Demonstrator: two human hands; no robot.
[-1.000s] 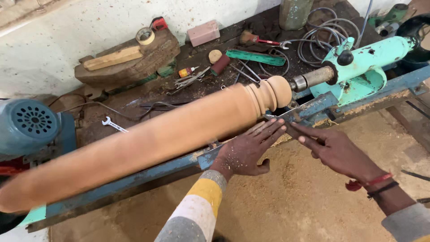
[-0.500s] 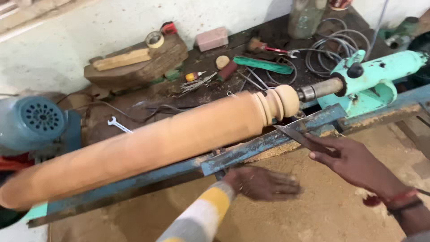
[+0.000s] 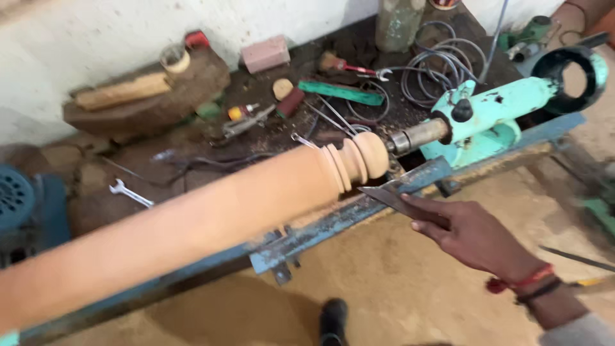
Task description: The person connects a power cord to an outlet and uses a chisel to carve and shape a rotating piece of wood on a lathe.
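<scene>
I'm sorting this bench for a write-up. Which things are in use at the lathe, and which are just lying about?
In use:
right hand
flat metal chisel in its grip
turned wooden spindle
turquoise tailstock
blue tool rest

Lying about:
wrench
coiled cable
green flat tool
pink block
tape roll
log slab

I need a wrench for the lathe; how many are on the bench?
2: a silver wrench at the bench's left, and a red-handled wrench beside the wire coil. Others may be hidden among the clutter.
</scene>
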